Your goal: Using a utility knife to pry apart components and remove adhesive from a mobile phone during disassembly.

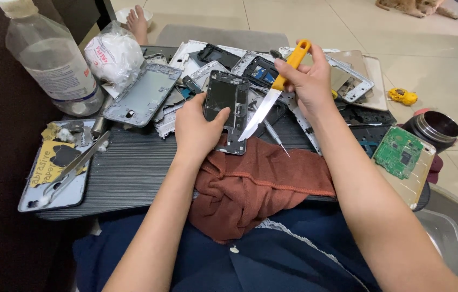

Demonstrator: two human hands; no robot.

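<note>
gripping a dark phone frame [228,111] upright above the rust cloth [258,181], the left hand [199,127] steadies it; the right hand [310,78] clasps a yellow-handled knife [275,92], blade angled at the frame's edge.

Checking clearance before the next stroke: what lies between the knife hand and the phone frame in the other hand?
In the head view, only the knife blade spans the gap from the right hand to the phone frame held by the left hand; its tip ends beside the frame's lower right edge.

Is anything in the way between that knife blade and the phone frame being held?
Nothing visible. The left hand holds the phone frame upright over the brown cloth; the right hand holds the yellow-handled knife, its blade tip right beside the frame's lower edge.
</note>
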